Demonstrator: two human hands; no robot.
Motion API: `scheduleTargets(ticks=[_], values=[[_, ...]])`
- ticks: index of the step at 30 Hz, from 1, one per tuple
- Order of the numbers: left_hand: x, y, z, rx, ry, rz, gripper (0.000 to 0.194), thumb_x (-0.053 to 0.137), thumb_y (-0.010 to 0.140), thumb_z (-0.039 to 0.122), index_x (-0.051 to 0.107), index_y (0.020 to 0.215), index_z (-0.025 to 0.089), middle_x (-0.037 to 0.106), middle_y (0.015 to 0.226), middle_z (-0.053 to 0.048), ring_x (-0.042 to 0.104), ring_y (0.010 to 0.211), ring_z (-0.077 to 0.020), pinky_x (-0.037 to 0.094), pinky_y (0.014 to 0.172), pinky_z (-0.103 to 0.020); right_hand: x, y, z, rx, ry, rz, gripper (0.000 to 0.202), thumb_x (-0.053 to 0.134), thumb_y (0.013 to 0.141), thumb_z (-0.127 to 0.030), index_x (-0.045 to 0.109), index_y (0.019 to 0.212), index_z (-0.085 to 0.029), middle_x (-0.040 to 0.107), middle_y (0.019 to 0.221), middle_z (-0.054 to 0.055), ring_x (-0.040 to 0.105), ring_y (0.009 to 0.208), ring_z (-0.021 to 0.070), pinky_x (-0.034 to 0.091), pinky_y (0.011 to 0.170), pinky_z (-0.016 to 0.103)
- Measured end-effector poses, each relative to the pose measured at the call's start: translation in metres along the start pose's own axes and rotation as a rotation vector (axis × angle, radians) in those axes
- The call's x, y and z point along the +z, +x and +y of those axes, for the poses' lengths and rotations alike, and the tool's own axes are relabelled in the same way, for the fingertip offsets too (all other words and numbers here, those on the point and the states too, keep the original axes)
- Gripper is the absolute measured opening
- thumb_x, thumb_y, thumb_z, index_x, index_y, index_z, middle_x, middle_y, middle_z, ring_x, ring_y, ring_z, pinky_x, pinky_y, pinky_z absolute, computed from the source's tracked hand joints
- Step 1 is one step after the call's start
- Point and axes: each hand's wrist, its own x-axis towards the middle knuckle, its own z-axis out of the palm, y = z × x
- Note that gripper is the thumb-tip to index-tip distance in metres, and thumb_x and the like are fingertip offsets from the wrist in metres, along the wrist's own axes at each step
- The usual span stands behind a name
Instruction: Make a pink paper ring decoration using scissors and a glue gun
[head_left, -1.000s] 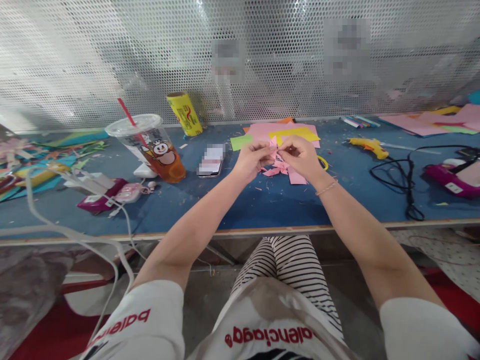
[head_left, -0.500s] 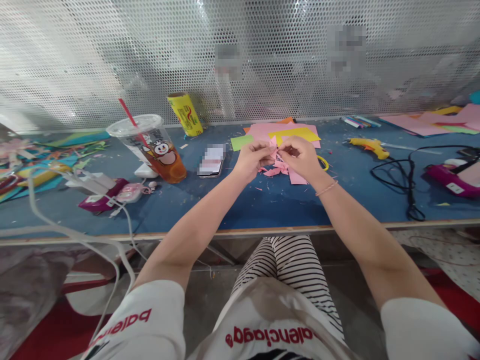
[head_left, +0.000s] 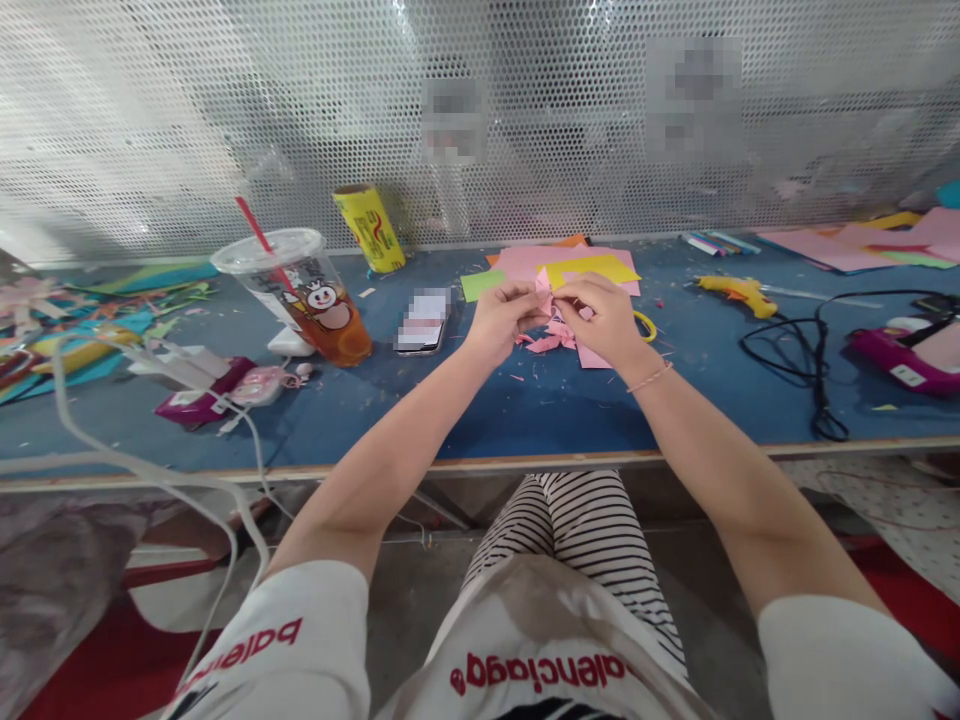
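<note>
Between my two hands is a small piece of pink paper [head_left: 544, 290], its shape partly covered by the fingers. My left hand [head_left: 504, 318] pinches it from the left side. From the right, my right hand [head_left: 600, 312] closes thumb and fingers on the same paper. Below the hands lie crumpled pink paper scraps [head_left: 551, 340] on the blue tabletop. Behind them is a stack of coloured sheets, with a yellow sheet [head_left: 600, 271] over a pink sheet [head_left: 517, 259]. A yellow ring [head_left: 646, 325] shows beside my right wrist.
A phone [head_left: 423, 322] and a lidded drink cup [head_left: 330, 310] with a red straw stand left. A yellow tube [head_left: 370, 230] leans near the perforated screen. To the right lie a yellow glue gun [head_left: 739, 294], a black cable [head_left: 821, 370] and a purple power strip [head_left: 911, 360].
My right hand has shifted very slightly at the pink paper. Both hands stay closed on it, and the things on the table have not moved.
</note>
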Motion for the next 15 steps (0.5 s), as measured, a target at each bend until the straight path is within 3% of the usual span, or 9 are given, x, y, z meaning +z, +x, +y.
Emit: scheduleTargets(ticks=[6,15], values=[[0.0007,-0.0001,-0.0018,0.021,-0.008,-0.002,0.015,0.072,0.066,0.019,0.06,0.071,0.012,0.059,0.06,0.003,0.059,0.053,-0.0051,0.053,0.059,-0.019,0.0018,-0.0006,0.0013,-0.056,-0.059,0.039,0.012,0.051,0.083,-0.018,0.061,0.08,-0.021,0.061,0.077,0.002,0.054,0.075,0.015,0.047,0.07,0.032],[0.0015,-0.0002,-0.002,0.006,-0.027,0.001,0.013,0.071,0.068,0.017,0.06,0.073,0.012,0.06,0.061,0.002,0.06,0.055,-0.0056,0.054,0.062,-0.021,-0.0004,-0.001,0.0012,-0.054,-0.108,-0.015,0.013,0.048,0.086,-0.019,0.059,0.079,-0.021,0.059,0.077,0.003,0.053,0.076,0.0156,0.046,0.074,0.034]])
